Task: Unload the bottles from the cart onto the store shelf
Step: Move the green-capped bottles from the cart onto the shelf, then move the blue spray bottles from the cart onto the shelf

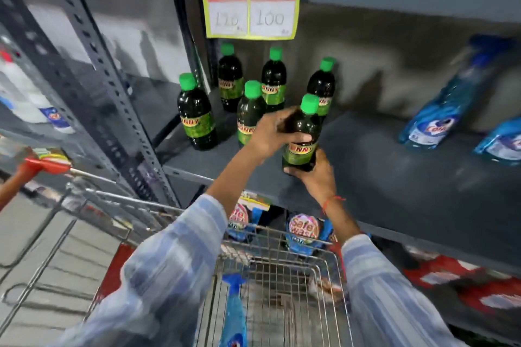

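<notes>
A dark bottle with a green cap and green label [306, 124] stands upright at the front of the grey store shelf [394, 177]. My left hand [270, 135] wraps its upper body from the left. My right hand [315, 175] grips its base from below and in front. Several matching green-capped bottles [197, 118] stand behind it on the same shelf. Below, the wire cart [282, 276] holds a blue bottle [234, 315] lying in its basket.
Blue spray bottles [439, 110] lie at the shelf's right. A yellow price sign [251, 14] hangs from the shelf above. Blue pouches [301, 231] fill the lower shelf behind the cart. A perforated steel upright [112, 87] stands on the left, with the tiled floor [33, 248] below it.
</notes>
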`<state>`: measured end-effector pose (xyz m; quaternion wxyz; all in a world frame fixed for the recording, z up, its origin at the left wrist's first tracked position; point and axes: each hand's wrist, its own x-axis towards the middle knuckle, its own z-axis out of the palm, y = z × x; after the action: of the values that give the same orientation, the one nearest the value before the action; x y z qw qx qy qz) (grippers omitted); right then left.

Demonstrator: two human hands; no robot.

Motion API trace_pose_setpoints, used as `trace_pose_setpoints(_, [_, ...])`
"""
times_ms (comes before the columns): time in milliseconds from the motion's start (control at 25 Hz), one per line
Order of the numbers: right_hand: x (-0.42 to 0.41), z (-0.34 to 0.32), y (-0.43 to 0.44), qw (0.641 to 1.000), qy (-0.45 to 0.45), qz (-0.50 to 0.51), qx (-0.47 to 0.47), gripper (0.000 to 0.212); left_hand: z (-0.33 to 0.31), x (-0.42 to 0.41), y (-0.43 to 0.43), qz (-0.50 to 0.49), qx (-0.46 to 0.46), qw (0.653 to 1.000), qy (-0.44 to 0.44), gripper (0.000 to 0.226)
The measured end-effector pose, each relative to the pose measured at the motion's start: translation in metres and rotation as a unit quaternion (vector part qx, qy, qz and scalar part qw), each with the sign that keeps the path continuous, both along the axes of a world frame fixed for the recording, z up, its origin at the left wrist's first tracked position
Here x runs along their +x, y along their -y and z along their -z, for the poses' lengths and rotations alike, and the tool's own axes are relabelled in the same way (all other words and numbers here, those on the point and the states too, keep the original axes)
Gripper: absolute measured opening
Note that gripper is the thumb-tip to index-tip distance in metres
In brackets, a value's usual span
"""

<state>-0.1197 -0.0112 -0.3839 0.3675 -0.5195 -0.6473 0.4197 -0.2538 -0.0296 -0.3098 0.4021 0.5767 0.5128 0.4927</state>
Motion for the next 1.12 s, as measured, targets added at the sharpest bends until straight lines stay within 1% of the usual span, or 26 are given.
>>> trace_pose_setpoints(120, [0.0,0.009,-0.021,1.0,-0.011,0.022,-0.009,0.063,0.009,-0.002,-0.025,-0.003,-0.022,1.0,-0.019,0.069])
trace_pose_setpoints(240, [-0.002,0.012,-0.029,1.0,0.013,0.012,0.008,0.061,0.009,-0.002,-0.031,-0.022,-0.017,0.999,-0.04,0.073])
trace_pose_setpoints(320, [-0.002,0.014,-0.03,1.0,0.02,0.005,0.007,0.066,0.009,0.002,-0.029,-0.027,-0.017,0.998,-0.047,0.08])
trace_pose_setpoints(400, [-0.002,0.012,-0.021,0.999,-0.018,0.033,0.028,0.077,0.008,0.011,-0.012,-0.057,0.012,0.997,-0.054,0.083])
trace_pose_setpoints(440, [-0.001,0.012,-0.01,0.995,-0.055,0.064,0.047,0.079,0.01,0.016,0.004,-0.087,0.034,0.994,-0.049,0.076])
trace_pose_setpoints(480, [0.001,0.015,0.009,0.988,-0.097,0.097,0.073,0.076,0.015,0.02,0.026,-0.131,0.055,0.989,-0.043,0.062])
trace_pose_setpoints(520, [0.003,0.025,0.037,0.978,-0.138,0.12,0.094,0.069,0.027,0.024,0.053,-0.183,0.068,0.98,-0.041,0.044])
trace_pose_setpoints(560, [0.005,0.041,0.071,0.973,-0.164,0.132,0.099,0.062,0.041,0.028,0.081,-0.231,0.068,0.97,-0.043,0.027])
trace_pose_setpoints(600, [0.007,0.06,0.106,0.974,-0.166,0.123,0.094,0.058,0.058,0.028,0.106,-0.263,0.062,0.962,-0.046,0.022])
trace_pose_setpoints(640, [0.008,0.085,0.137,0.983,-0.142,0.099,0.066,0.054,0.078,0.027,0.128,-0.282,0.034,0.958,-0.04,0.03])
trace_pose_setpoints(680, [0.008,0.113,0.162,0.991,-0.115,0.065,0.014,0.051,0.105,0.024,0.144,-0.294,-0.004,0.955,-0.028,0.039])
trace_pose_setpoints(720, [0.008,0.145,0.183,0.995,-0.079,0.032,-0.056,0.05,0.136,0.019,0.159,-0.304,-0.049,0.951,-0.021,0.047])
trace_pose_setpoints(760, [0.008,0.175,0.196,0.991,-0.045,0.001,-0.127,0.049,0.17,0.011,0.167,-0.314,-0.093,0.944,-0.029,0.053])
trace_pose_setpoints(800, [0.008,0.202,0.204,0.979,-0.004,-0.029,-0.202,0.048,0.209,0.002,0.174,-0.319,-0.154,0.934,-0.049,0.055])
trace_pose_setpoints(840, [0.006,0.228,0.213,0.961,0.042,-0.058,-0.268,0.045,0.247,-0.005,0.183,-0.314,-0.227,0.919,-0.076,0.054])
trace_pose_setpoints(920, [0.006,0.274,0.229,0.915,0.143,-0.118,-0.357,0.046,0.319,-0.016,0.202,-0.266,-0.394,0.871,-0.127,0.049])
trace_pose_setpoints(960, [0.007,0.292,0.238,0.89,0.197,-0.156,-0.38,0.049,0.347,-0.017,0.215,-0.21,-0.475,0.84,-0.158,0.052])
trace_pose_setpoints(1000, [0.008,0.309,0.244,0.863,0.252,-0.197,-0.39,0.052,0.377,-0.018,0.226,-0.15,-0.535,0.81,-0.187,0.052])
trace_pose_setpoints(1040, [0.008,0.32,0.25,0.84,0.293,-0.231,-0.394,0.055,0.4,-0.017,0.238,-0.125,-0.556,0.802,-0.18,0.05])
trace_pose_setpoints(1080, [0.006,0.326,0.252,0.823,0.309,-0.257,-0.402,0.054,0.414,-0.016,0.246,-0.101,-0.565,0.801,-0.171,0.051])
trace_pose_setpoints(1120, [0.004,0.332,0.253,0.813,0.305,-0.275,-0.413,0.052,0.415,-0.013,0.252,-0.092,-0.568,0.805,-0.144,0.053])
